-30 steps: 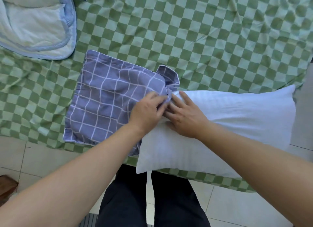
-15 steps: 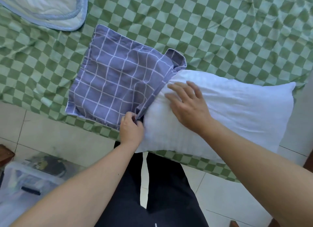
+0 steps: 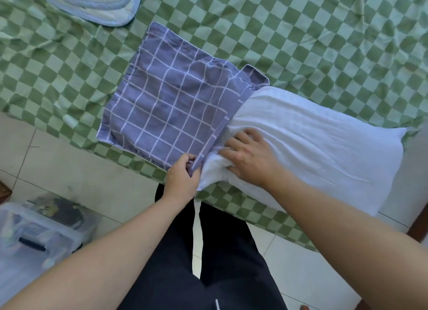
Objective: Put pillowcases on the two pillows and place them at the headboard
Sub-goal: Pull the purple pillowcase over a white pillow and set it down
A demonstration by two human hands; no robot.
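A blue pillowcase with a white grid (image 3: 171,110) lies flat on the green checked bed sheet (image 3: 324,36). Its open end meets the left end of a white pillow (image 3: 324,143) that lies across the bed's near edge. My left hand (image 3: 183,177) pinches the near corner of the pillowcase opening. My right hand (image 3: 250,157) grips the pillow's near left corner, with the fabric bunched under its curled fingers, just beside the opening. Only the pillow's left end sits at the case's mouth; the rest of the pillow is bare.
A pale blue quilted item (image 3: 97,2) lies on the bed at the top left. A clear plastic storage box (image 3: 39,235) stands on the tiled floor at the lower left. My dark-trousered legs (image 3: 196,263) stand against the bed's edge.
My left hand went from the middle of the opening to its near corner and pinched it. My right hand slid down the pillow to its near left corner and bunched it.
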